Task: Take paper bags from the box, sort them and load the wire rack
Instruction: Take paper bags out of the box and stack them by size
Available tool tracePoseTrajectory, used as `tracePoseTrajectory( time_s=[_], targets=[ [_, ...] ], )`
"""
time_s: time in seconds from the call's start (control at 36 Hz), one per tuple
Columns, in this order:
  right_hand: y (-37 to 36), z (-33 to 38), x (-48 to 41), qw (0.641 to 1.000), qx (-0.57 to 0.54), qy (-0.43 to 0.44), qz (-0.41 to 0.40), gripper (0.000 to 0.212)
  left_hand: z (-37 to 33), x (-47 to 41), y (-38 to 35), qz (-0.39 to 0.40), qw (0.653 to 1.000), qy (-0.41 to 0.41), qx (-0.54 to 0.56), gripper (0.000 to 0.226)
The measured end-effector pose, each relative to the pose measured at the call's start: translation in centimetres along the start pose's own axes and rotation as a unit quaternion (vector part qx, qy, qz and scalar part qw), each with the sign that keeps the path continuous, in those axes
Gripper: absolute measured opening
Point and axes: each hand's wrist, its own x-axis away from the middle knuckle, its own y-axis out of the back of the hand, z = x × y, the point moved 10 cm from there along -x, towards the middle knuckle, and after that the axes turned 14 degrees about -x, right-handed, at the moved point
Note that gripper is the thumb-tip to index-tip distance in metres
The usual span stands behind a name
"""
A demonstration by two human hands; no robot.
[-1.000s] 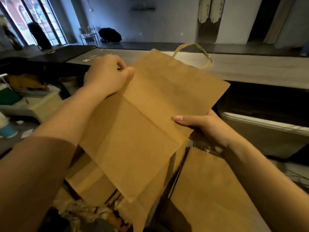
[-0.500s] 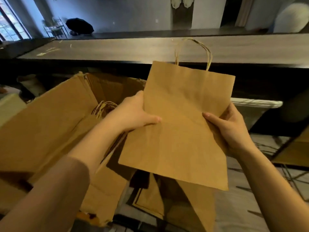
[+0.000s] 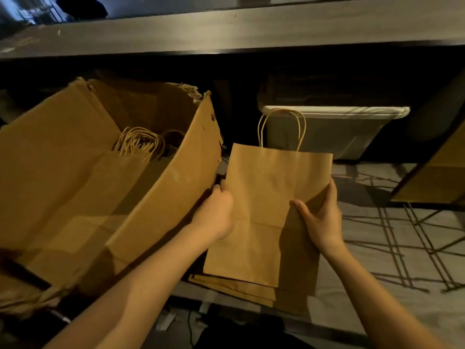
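Note:
I hold a flat brown paper bag with twisted handles pointing away from me, low over a small stack of similar bags. My left hand grips its left edge and my right hand grips its right edge, thumb on top. The open cardboard box stands at the left, with more flat bags and their handles inside. The wire rack shows as dark wires to the right of the stack.
A long dark counter runs across the top. Below it stands a grey bin with a white rim. Another brown bag or board leans at the right edge.
My view has tipped down and both hands have lowered the bag from chest height toward the stack right of the box. The grips on both edges are unchanged.

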Motion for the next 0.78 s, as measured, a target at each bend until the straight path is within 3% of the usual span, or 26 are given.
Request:
tracePoseTrajectory(
  time_s=[0.11,0.36,0.5,0.58,0.78],
  targets=[
    [-0.9,-2.3,0.5,0.999,0.036,0.000,0.009,0.083,0.4,-0.5,-3.7,0.079,0.996,0.027,0.027,0.083],
    [-2.5,-6.2,1.0,0.982,0.179,-0.046,0.041,0.070,1.9,-1.7,-7.2,0.096,0.983,0.039,0.150,0.087],
    [-2.9,-6.5,0.7,0.968,0.234,-0.069,0.061,0.076,1.2,-1.6,-6.9,0.127,0.960,0.026,0.250,0.093],
    [-2.8,-3.7,-0.5,0.960,0.270,-0.055,0.054,0.070,0.2,-1.5,-4.7,0.107,0.961,0.003,0.254,0.088],
    [-5.5,7.2,-3.3,0.971,0.227,0.044,0.067,0.047,-3.7,1.8,6.8,-0.020,0.974,-0.160,0.161,0.070]
  ],
)
